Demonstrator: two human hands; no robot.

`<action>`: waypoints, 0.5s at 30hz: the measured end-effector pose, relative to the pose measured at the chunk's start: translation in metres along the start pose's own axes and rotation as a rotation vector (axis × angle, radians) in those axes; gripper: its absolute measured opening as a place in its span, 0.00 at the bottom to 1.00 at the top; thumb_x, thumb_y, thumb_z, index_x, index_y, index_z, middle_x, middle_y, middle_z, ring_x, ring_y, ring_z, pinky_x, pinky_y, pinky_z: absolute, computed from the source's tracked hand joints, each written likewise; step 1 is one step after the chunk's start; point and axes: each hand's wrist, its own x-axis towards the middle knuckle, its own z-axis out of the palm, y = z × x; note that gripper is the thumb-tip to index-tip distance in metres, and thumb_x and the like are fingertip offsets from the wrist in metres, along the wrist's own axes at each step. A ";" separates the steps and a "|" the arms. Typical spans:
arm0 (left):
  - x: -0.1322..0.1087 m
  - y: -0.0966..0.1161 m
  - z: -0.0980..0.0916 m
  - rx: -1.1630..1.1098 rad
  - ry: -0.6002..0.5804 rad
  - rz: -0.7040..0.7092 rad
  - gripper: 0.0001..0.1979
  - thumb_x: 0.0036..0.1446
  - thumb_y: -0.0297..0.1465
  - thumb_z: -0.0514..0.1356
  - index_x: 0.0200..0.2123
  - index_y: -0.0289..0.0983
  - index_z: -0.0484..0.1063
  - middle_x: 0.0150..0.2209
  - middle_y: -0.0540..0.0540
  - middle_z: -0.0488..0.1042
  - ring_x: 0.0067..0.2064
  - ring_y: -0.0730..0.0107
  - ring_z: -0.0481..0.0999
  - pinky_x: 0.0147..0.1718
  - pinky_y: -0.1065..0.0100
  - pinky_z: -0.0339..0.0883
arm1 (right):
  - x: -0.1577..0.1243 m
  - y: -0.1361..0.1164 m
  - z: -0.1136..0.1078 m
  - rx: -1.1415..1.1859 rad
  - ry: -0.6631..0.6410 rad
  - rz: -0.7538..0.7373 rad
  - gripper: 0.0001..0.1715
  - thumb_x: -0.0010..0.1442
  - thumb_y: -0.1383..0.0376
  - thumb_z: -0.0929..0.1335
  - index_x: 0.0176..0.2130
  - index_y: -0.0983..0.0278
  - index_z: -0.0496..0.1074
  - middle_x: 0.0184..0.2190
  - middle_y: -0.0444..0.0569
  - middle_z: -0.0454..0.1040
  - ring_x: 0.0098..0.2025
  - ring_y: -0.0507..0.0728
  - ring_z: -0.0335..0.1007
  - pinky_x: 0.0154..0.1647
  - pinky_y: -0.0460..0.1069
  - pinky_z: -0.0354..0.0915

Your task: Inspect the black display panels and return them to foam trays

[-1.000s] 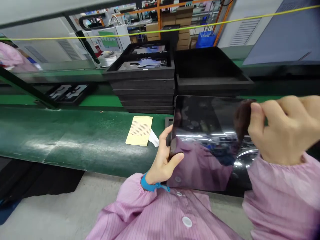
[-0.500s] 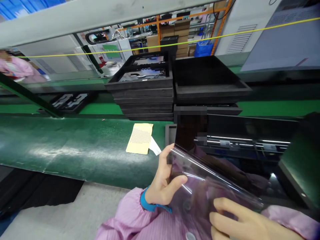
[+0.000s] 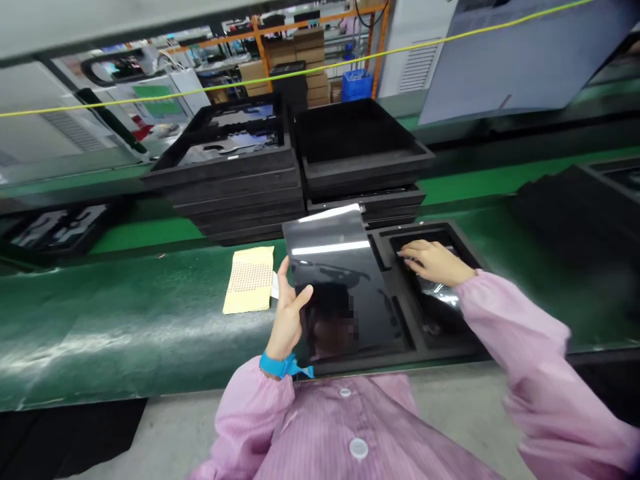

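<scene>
My left hand (image 3: 289, 313) grips the left edge of a glossy black tablet-like panel (image 3: 345, 280), thumb on its face, holding it tilted over a black foam tray (image 3: 395, 313) on the green conveyor belt (image 3: 125, 320). My right hand (image 3: 434, 262) lies in the tray's right compartment, fingers stretched flat on a shiny clear film (image 3: 440, 297) that rests there. A blue wrist strap (image 3: 280, 365) circles my left wrist. Both arms wear pink striped sleeves.
Two stacks of black foam trays (image 3: 240, 180) (image 3: 360, 160) stand behind the belt. A yellow sheet with a grid of red dots (image 3: 250, 287) lies on the belt to the left. More black trays sit at far left (image 3: 55, 230) and right (image 3: 575, 200). A yellow cord (image 3: 200, 90) runs overhead.
The clear film has come off the panel and now lies in the tray's right compartment under my right hand. My left hand still holds the panel, lowered over the tray. The view shifted right.
</scene>
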 end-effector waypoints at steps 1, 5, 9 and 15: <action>0.001 -0.010 0.002 -0.020 -0.018 -0.062 0.39 0.54 0.32 0.63 0.65 0.50 0.50 0.70 0.51 0.49 0.70 0.63 0.48 0.67 0.63 0.44 | -0.002 0.000 0.007 0.011 -0.024 -0.030 0.13 0.59 0.68 0.60 0.37 0.67 0.73 0.41 0.55 0.75 0.43 0.59 0.69 0.42 0.54 0.64; 0.001 -0.045 0.009 -0.073 -0.076 -0.214 0.40 0.54 0.30 0.62 0.66 0.45 0.47 0.68 0.45 0.54 0.68 0.61 0.55 0.65 0.60 0.48 | -0.019 -0.012 0.014 0.118 -0.130 -0.246 0.13 0.56 0.70 0.60 0.26 0.65 0.70 0.30 0.51 0.73 0.41 0.57 0.67 0.43 0.54 0.61; 0.003 -0.060 0.013 -0.098 -0.101 -0.230 0.39 0.54 0.29 0.62 0.66 0.45 0.47 0.67 0.44 0.57 0.67 0.62 0.57 0.65 0.60 0.49 | -0.042 -0.021 0.025 0.235 -0.138 -0.435 0.14 0.57 0.67 0.60 0.22 0.64 0.66 0.26 0.49 0.70 0.41 0.57 0.64 0.47 0.55 0.60; 0.003 -0.050 0.019 -0.172 -0.127 -0.169 0.38 0.54 0.32 0.63 0.66 0.45 0.52 0.67 0.45 0.57 0.66 0.59 0.59 0.64 0.59 0.53 | -0.043 -0.019 0.033 0.370 0.026 -0.502 0.25 0.67 0.61 0.57 0.20 0.64 0.59 0.21 0.46 0.63 0.32 0.53 0.61 0.37 0.50 0.61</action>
